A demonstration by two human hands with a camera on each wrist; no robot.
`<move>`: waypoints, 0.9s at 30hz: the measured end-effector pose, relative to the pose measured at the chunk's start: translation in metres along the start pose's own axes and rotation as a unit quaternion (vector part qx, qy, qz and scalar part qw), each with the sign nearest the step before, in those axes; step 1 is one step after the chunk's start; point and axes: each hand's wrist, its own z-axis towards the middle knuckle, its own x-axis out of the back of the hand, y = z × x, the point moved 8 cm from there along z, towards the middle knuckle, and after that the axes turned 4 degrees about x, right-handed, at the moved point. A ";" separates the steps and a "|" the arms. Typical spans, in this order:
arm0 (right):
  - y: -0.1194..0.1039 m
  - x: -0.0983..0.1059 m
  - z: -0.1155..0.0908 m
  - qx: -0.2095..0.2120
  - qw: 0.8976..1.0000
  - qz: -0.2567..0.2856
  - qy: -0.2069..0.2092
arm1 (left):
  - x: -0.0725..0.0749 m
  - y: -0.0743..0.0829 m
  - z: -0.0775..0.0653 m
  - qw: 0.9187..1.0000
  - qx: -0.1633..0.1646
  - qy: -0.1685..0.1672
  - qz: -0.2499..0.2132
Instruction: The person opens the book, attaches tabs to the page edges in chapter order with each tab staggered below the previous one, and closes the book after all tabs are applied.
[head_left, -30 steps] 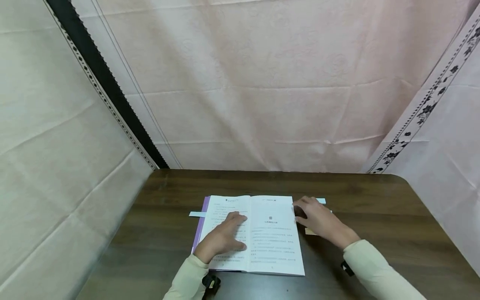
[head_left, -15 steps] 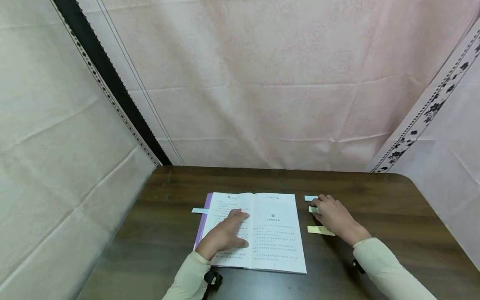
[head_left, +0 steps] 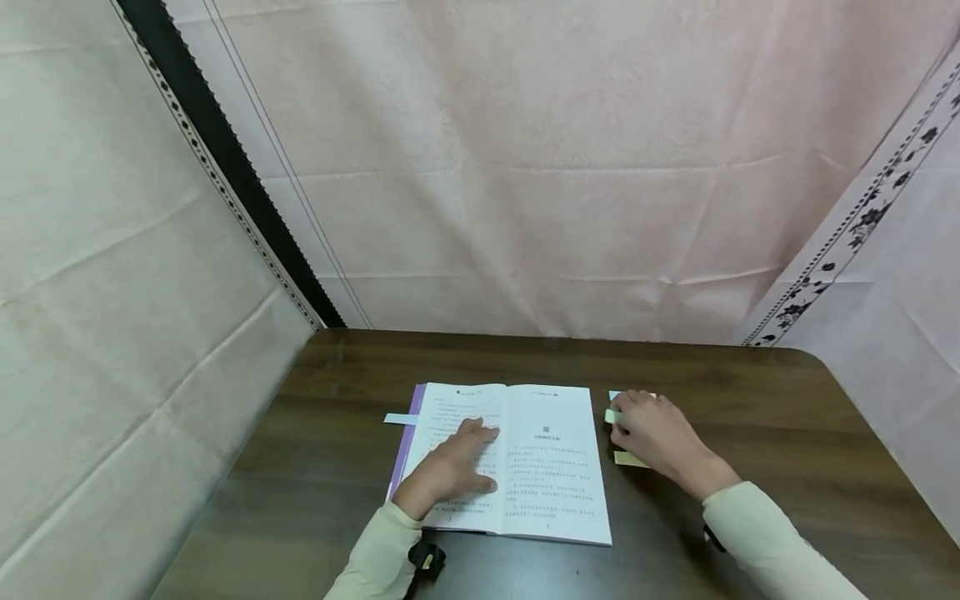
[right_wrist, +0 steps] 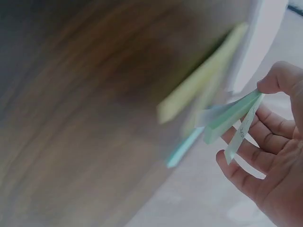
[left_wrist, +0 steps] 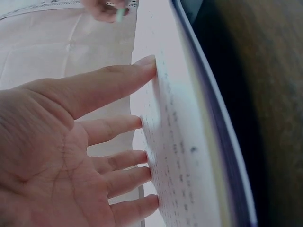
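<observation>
An open book [head_left: 555,504] with printed pages and a purple cover edge lies on the table. My left hand [head_left: 453,471] rests on its left page, fingertips and thumb pressing the paper with the fingers fairly straight, as the left wrist view also shows. To the right of the book, my right hand [head_left: 656,437] pinches a pad of green sticky notes [right_wrist: 232,118] by one end between thumb and fingers. The pad's leaves fan apart in the right wrist view. A yellow sticky note pad [head_left: 632,459] and a light blue sticky note pad [right_wrist: 183,147] lie just beneath that hand.
A light blue sticky tab [head_left: 401,419] juts out from the book's left edge. The dark wooden table [head_left: 300,500] is bounded by pale cloth hangings [head_left: 525,208] at the back and on both sides.
My right hand has left the book's right edge and moved right to the sticky notes. It has taken hold of the green pad and drawn it slightly left. The left hand stays put.
</observation>
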 end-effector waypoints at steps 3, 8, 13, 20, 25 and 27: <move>-0.026 0.010 0.001 0.015 1.000 0.002 0.022 | 0.000 0.001 -0.002 1.000 0.006 0.000 0.012; -0.074 0.016 0.003 0.027 0.999 0.021 0.027 | 0.001 0.005 -0.004 1.000 0.001 0.003 0.026; -0.113 0.005 0.001 0.039 0.998 0.037 0.029 | 0.001 0.008 -0.006 1.000 -0.009 0.013 0.023; -0.137 -0.015 -0.004 0.031 0.999 0.027 0.006 | -0.001 0.007 -0.007 0.999 -0.019 0.037 -0.004; -0.141 -0.019 -0.005 0.029 0.999 0.024 -0.002 | -0.003 0.006 -0.008 0.998 -0.021 0.059 -0.015; -0.143 -0.021 -0.004 0.027 0.999 0.024 -0.011 | -0.003 0.007 -0.009 0.998 -0.023 0.065 -0.012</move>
